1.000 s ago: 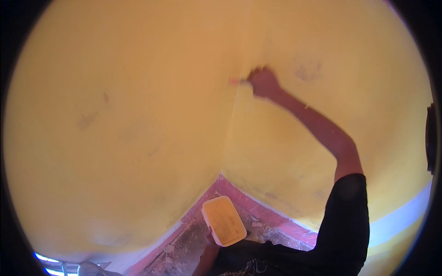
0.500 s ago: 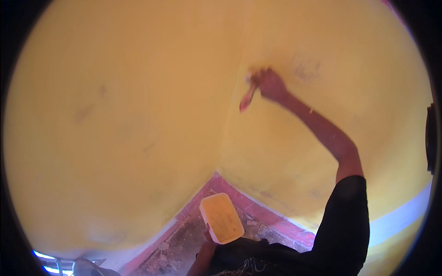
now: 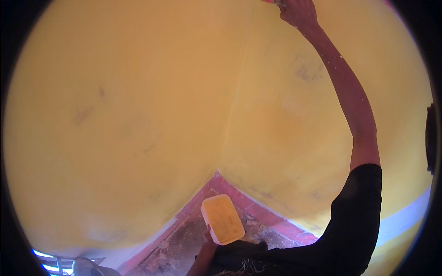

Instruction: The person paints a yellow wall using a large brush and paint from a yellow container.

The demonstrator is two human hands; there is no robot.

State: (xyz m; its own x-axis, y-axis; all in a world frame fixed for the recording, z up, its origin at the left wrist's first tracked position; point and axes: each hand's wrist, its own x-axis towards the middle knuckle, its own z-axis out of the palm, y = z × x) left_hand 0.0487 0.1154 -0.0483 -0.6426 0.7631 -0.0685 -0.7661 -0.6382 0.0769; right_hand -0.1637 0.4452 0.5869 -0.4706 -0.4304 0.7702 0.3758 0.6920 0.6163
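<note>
High on the right-hand yellow wall [image 3: 285,138], my right hand [image 3: 299,13] is closed around a paintbrush [image 3: 270,1]. Only a bit of the brush's reddish handle shows at the upper edge; its bristles are out of sight. Low in front of my body, my left hand [image 3: 209,235] grips the side of a white rectangular tub [image 3: 205,214]. Yellow-orange paint [image 3: 223,218] fills the inside of the tub. My left fingers are partly hidden beneath and behind it.
Two yellow walls meet in a corner, with dark smudges [image 3: 308,70] on them. A pink skirting band [image 3: 258,209] runs along their foot above a paint-spattered floor [image 3: 172,253]. A grey rounded object [image 3: 87,267] stands at lower left, and something dark [image 3: 431,138] is at the right edge.
My right hand has risen along the wall near the corner, carrying the brush to the upper edge, and the arm is straighter. The tub in my left hand has hardly moved.
</note>
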